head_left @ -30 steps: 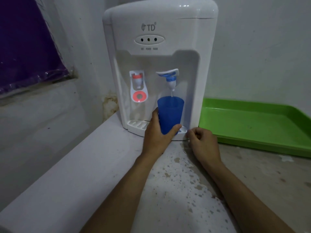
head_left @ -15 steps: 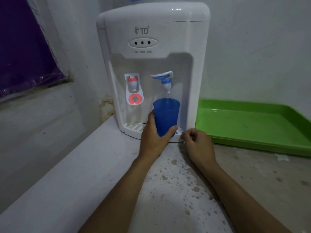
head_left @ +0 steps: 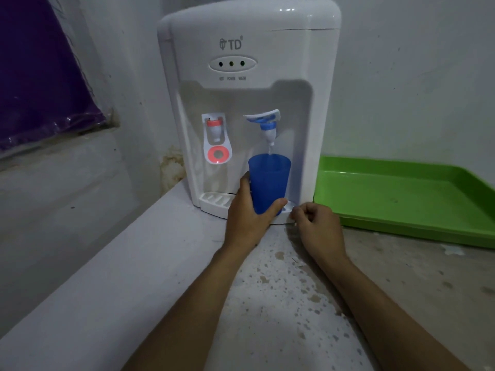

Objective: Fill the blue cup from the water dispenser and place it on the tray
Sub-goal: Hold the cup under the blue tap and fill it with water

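Note:
A white water dispenser (head_left: 249,62) stands against the wall. The blue cup (head_left: 269,180) sits upright under the blue tap (head_left: 266,124), whose lever is tipped up, and a thin stream of water runs into the cup. My left hand (head_left: 247,212) is wrapped around the cup's lower part over the drip tray (head_left: 214,200). My right hand (head_left: 317,226) rests as a loose fist on the counter beside the dispenser's base, holding nothing. The green tray (head_left: 401,194) lies empty to the right of the dispenser.
A red hot-water tap (head_left: 215,137) sits left of the blue one. The speckled counter (head_left: 281,303) runs toward me, with a pale ledge (head_left: 93,277) on its left. A purple sheet (head_left: 34,76) covers the window at far left. Walls close in behind.
The hands and cup keep their places while water keeps running into the cup. Only the head camera has shifted slightly, so the dispenser sits a little differently in the frame.

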